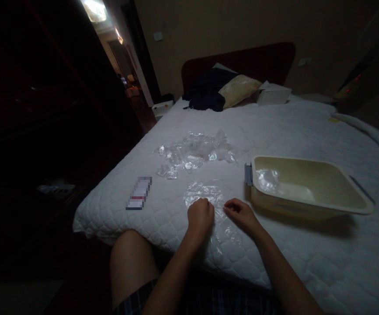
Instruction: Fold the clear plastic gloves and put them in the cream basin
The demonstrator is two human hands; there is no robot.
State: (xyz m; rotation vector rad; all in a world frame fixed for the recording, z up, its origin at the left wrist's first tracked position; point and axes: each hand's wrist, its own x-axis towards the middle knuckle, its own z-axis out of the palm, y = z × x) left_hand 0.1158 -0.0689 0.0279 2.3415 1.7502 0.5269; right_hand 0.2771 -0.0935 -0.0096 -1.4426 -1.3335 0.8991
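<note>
A clear plastic bag [205, 192] lies flat on the white quilted bed [300, 253] near its front edge. My left hand [200, 215] rests closed on the bag's left side, fingers curled onto the plastic. Close on the right, my right hand [241, 215] pinches the same bag. Farther back, a heap of several crumpled clear plastic bags [194, 153] is spread on the bed. To the right stands a cream plastic basin [333, 203] with one clear bag [268, 179] inside at its left end.
A small blurred card or packet [139, 193] lies left of the hands. Pillows, a dark garment [207, 89] and a white box [272, 94] sit at the headboard. My bare knee [128, 258] is at the bed's front edge. Dark furniture stands at left.
</note>
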